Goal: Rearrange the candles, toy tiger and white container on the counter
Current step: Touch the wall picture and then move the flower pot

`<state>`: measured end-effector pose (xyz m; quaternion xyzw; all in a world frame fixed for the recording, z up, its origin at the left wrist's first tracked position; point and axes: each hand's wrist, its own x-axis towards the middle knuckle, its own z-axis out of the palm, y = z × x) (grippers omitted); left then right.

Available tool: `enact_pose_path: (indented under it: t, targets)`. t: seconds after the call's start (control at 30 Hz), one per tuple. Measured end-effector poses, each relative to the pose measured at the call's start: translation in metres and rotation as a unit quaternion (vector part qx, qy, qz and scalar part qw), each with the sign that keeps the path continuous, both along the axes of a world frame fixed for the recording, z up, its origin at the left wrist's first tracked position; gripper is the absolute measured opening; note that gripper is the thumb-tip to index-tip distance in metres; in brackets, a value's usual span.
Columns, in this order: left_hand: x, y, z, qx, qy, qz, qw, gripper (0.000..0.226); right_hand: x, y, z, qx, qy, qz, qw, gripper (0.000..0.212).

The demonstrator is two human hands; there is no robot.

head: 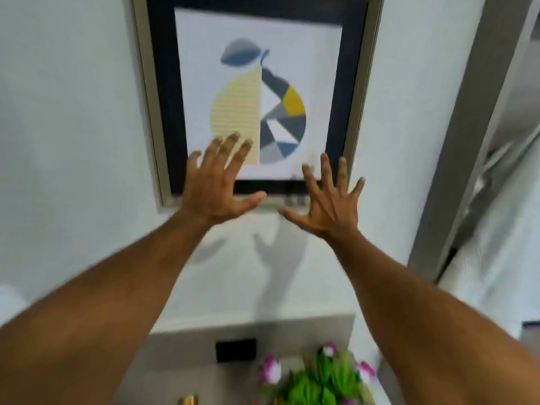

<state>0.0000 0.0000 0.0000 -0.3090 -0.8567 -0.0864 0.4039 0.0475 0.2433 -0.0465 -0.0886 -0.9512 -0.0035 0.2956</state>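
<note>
Both of my arms are raised in front of a wall. My left hand [217, 182] is spread wide with its fingers apart, over the lower part of a framed picture, and holds nothing. To its right, my right hand [327, 200] is likewise spread and holds nothing. No candles, toy tiger or white container can be made out. A small golden-brown thing [188, 400] peeks in at the bottom edge, too cut off to name. The frame is blurred by motion.
A framed print of a pear [257, 97] hangs on the white wall. Below are a grey ledge [181, 340] with a black rectangle [236, 349] and a green plant with pink flowers [318, 375]. A grey door frame [455, 159] runs up the right side.
</note>
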Motion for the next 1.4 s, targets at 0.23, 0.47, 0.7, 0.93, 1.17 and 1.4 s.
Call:
enact_pose_path:
  t: [0.23, 0.47, 0.7, 0.93, 1.17, 1.4]
  targets:
    - [0.091, -0.027, -0.294, -0.086, -0.274, -0.093, 0.953, 0.086, 0.149, -0.011, -0.296, -0.150, -0.273, -0.082, 0.947, 0.112]
    - [0.208, -0.028, -0.463, -0.082, -0.523, -0.195, 0.826, 0.066, 0.272, -0.049, -0.407, -0.235, -0.392, -0.175, 0.872, 0.120]
    - [0.238, 0.011, -0.530, -0.160, -0.542, -0.129, 0.815, 0.096, 0.280, -0.042, -0.429, -0.246, -0.397, -0.205, 0.860, 0.094]
    - [0.218, 0.040, -0.569, -0.209, -0.507, -0.067, 0.833, 0.116, 0.270, -0.034, -0.446, -0.349, -0.245, -0.258, 0.867, 0.081]
    - [0.216, 0.045, -0.590, -0.165, -0.504, -0.080, 0.844, 0.107, 0.252, -0.014, -0.486, -0.407, -0.020, -0.284, 0.868, 0.065]
    - [0.218, 0.046, -0.599, -0.132, -0.482, -0.088, 0.862, 0.104, 0.166, 0.041, -0.530, -0.468, 0.037, -0.239, 0.850, 0.067]
